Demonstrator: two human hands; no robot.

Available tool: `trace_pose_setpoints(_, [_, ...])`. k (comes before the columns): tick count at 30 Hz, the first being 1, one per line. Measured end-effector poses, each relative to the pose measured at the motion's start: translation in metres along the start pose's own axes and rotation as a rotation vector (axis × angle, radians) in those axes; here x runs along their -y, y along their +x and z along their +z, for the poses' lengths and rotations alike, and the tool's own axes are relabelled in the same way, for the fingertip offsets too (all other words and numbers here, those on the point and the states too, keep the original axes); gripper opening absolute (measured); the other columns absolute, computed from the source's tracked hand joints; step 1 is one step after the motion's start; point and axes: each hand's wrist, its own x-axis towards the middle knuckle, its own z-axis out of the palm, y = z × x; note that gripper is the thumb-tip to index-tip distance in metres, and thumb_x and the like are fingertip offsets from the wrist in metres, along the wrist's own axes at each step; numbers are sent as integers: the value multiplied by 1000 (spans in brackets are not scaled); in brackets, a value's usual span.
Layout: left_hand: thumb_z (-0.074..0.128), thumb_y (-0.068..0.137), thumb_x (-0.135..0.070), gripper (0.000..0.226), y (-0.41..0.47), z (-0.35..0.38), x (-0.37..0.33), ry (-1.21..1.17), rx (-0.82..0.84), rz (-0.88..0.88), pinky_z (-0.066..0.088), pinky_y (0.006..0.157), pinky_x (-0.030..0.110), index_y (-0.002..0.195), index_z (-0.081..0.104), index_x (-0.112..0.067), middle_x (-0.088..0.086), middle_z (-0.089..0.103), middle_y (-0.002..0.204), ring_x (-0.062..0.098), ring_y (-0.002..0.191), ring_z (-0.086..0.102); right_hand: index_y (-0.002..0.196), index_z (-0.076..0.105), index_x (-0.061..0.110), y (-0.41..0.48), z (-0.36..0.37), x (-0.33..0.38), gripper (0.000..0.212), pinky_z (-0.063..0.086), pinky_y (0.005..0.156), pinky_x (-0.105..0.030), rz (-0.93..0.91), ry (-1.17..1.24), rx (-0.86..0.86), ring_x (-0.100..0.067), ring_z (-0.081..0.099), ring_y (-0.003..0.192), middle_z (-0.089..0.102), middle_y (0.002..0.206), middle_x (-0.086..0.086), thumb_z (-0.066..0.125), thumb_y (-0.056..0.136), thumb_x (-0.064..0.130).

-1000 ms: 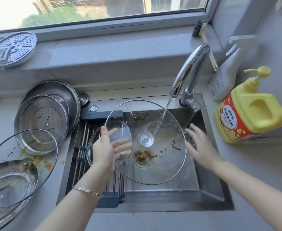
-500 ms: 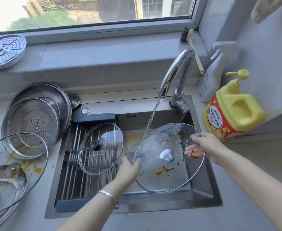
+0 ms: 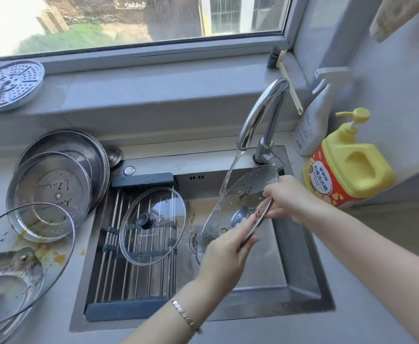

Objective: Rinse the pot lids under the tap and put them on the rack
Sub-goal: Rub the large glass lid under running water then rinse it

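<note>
L hand point(image 3: 224, 254) & R hand point(image 3: 290, 199) are each curling fingers round the rim of the tilted glass lid point(image 3: 248, 187), which is sitting in the tap point(image 3: 265, 110) stream just beyond the fingertips, w/ the wet, greasy rim threatening to slip & drop into the sink point(image 3: 297, 256) below them.

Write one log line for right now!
step: rinsing; left hand, right hand: grip dirty lid under tap stream; rack: one glass lid
</note>
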Motion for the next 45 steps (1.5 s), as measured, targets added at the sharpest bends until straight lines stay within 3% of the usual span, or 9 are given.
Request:
trace_pose_setpoints(5, [45,92,-40,29,5,-27,7,-432,-185,-192,53,85,20,118,55,-32,-8,69,107,-1,98,65,97,55,17,-1,24,4,26,57,74,-39,-197,-25,43,-29,69,79,68,85,-16,40,96,38])
trace_pose_setpoints(9, [39,97,-31,25,21,-47,4,-918,-375,-580,59,69,36,101,61,-20,11,71,93,25,83,71,139,42,16,15,52,-12,43,27,112,-32,-435,-243,-114,-16,37,133,46,141,-1,29,101,31])
trace_pose_setpoints(14, [40,97,-29,32,30,-55,8,-1044,-442,-684,54,61,29,104,65,-10,12,72,88,21,74,69,149,6,10,-1,114,-35,64,-7,118,-33,-757,-631,-13,-13,-11,144,-6,157,-6,7,95,44])
trace_pose_setpoints(17, [39,98,-31,33,35,-60,10,-1093,-474,-682,54,73,27,100,65,-11,9,71,102,15,85,70,144,20,-1,-15,127,-53,67,2,115,-33,-1030,-670,-8,-16,2,144,10,153,-9,4,97,45])
trace_pose_setpoints(23, [37,97,-33,29,31,-55,3,-1004,-370,-624,54,48,24,93,63,-20,8,73,73,16,58,69,150,1,13,22,106,0,55,-10,114,-28,-613,-573,-84,-10,-11,144,-9,158,0,19,101,31])
trace_pose_setpoints(28, [38,98,-31,33,30,-60,3,-1006,-400,-586,51,46,17,91,66,-15,3,73,75,8,56,67,149,14,16,-10,113,-25,62,-13,114,-23,-987,-674,-10,-3,-9,141,-3,153,10,8,91,39])
trace_pose_setpoints(34, [38,95,-35,30,30,-60,-1,-945,-371,-599,56,51,26,90,64,-20,12,72,79,18,60,70,150,1,22,16,100,-7,54,-8,117,-35,-645,-605,-20,-6,-12,143,-7,157,9,20,100,34])
trace_pose_setpoints(40, [41,96,-35,33,28,-66,4,-928,-414,-609,54,66,26,87,68,-19,2,74,84,17,79,69,149,8,16,-9,116,-27,69,-12,114,-20,-970,-706,97,3,-13,137,-11,149,12,4,85,42])
trace_pose_setpoints(45, [39,95,-39,35,32,-71,4,-890,-406,-600,54,80,37,93,67,-18,7,74,95,22,91,69,150,5,20,-1,119,-10,69,-13,113,-24,-855,-717,30,1,-12,141,-5,157,8,2,86,47])
